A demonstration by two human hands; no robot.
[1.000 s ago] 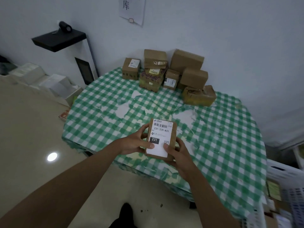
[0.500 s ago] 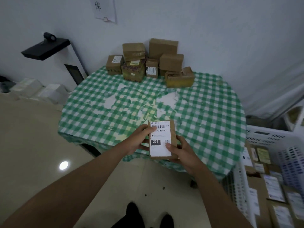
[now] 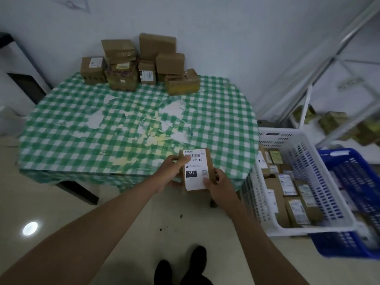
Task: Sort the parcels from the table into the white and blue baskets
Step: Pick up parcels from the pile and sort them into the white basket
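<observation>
Parcel (image 3: 196, 170) in both hands, one small brown box with a white label reading 231, held upright over the near edge of the tabletop (image 3: 82, 145). Left hand (image 3: 173, 168) grips its left side with the thumb across the label's upper corner; right hand (image 3: 219, 183) grips the lower right corner, thumb on the label. Seven more brown boxes (image 3: 144, 64) stand in a stack at the far edge against the wall: four at tabletop level, three resting above them, several with labels or clear tape. Two baskets sit on the floor to the right, touching side by side: a white basket (image 3: 314, 167) just beside the tabletop, holding roughly ten labelled parcels laid flat, though the exact count cannot be told, and a blue basket (image 3: 349, 245) beyond it, its contents blurred. A green and white checked cloth covers the tabletop, worn through to white in ragged patches near the middle and hanging over the edges. One dark table leg (image 3: 76, 191) shows under the near left corner. Walls are plain pale white, and the floor (image 3: 61, 212) is glossy beige tile with one bright round reflection at lower left. A white metal shelf (image 3: 329, 112) at far right carries a few yellowish packages. Two dark shoes (image 3: 183, 268) show at the bottom.
</observation>
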